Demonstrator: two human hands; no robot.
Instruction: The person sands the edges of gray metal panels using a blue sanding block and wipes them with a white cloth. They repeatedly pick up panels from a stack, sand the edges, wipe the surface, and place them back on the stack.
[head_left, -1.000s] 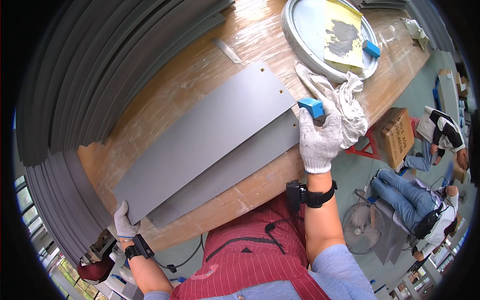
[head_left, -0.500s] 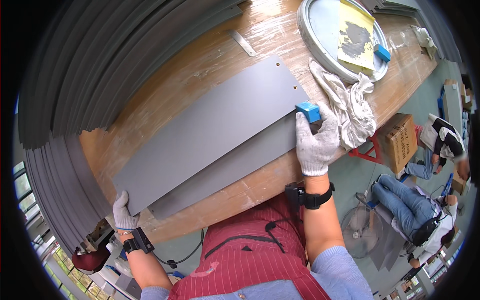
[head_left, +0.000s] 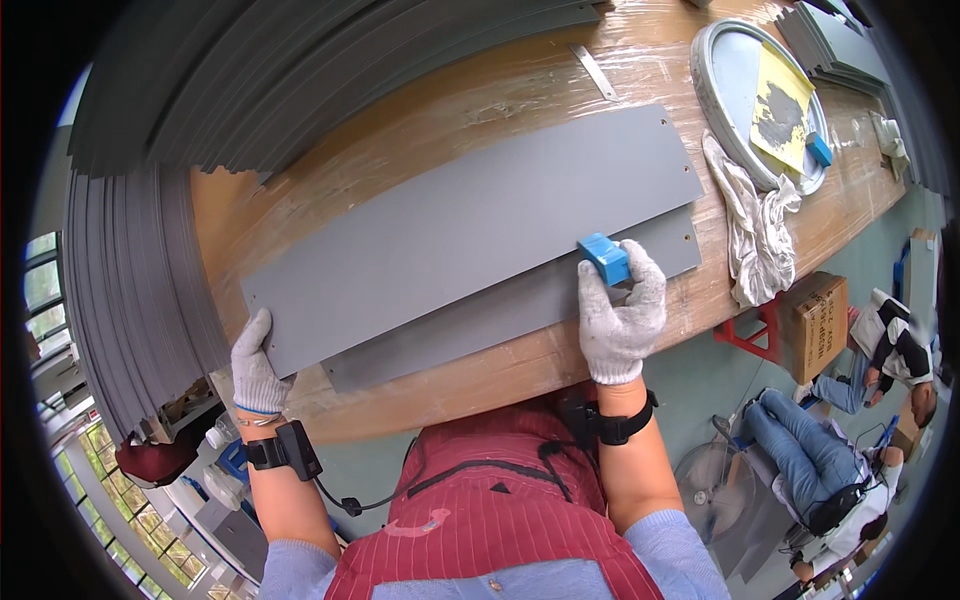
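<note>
A long flat grey panel (head_left: 470, 230) lies slantwise across the wooden table, with small holes near its ends. Under it, shifted toward me, a second grey panel (head_left: 520, 315) shows along its near edge. My left hand (head_left: 258, 370), in a white knit glove, grips the upper panel's left end, thumb on top; its other fingers are hidden below. Between thumb and fingers my gloved right hand (head_left: 622, 320) pinches a small blue block (head_left: 606, 259), held at the near edge of the upper panel, toward its right end. Whether the block touches the panel I cannot tell.
Tall stacks of grey panels (head_left: 140, 290) line the left and far side. At the right are a round lid (head_left: 720, 95) with a grey-smeared yellow sheet (head_left: 782, 115) and another blue block (head_left: 818, 149), a crumpled white cloth (head_left: 765, 240) and a metal strip (head_left: 594, 72). People sit beyond a carton (head_left: 812, 325).
My right hand and the blue block have moved from the upper panel's right corner leftward along its near edge. The view has shifted; my left hand still holds the left end.
</note>
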